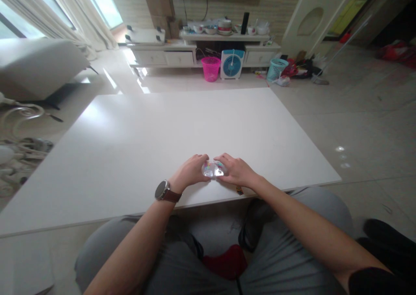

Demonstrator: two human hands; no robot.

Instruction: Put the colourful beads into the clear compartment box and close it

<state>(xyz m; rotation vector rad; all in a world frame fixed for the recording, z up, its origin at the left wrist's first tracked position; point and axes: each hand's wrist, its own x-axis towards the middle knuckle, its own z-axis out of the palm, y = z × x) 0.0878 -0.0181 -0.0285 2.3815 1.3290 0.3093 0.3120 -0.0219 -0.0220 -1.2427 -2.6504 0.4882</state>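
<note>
A small clear, rounded object [213,169] with colourful bits on or in it is held just above or on the white table [182,130], near its front edge. From the left, my left hand [193,170] grips it with fingers on the far side and thumb on the near side. My right hand [239,171] closes round its other end in the same way. Whether the object is a case or a toy I cannot tell. Close below my right wrist lies a small dark and yellow item [239,190], at the table's edge.
Beyond the table stand a pink basket [211,69], a blue and white box fan [232,64] and a light blue basket [277,69]. Dishes [224,26] sit on the low white cabinet [152,56]. My legs are under the table's front edge.
</note>
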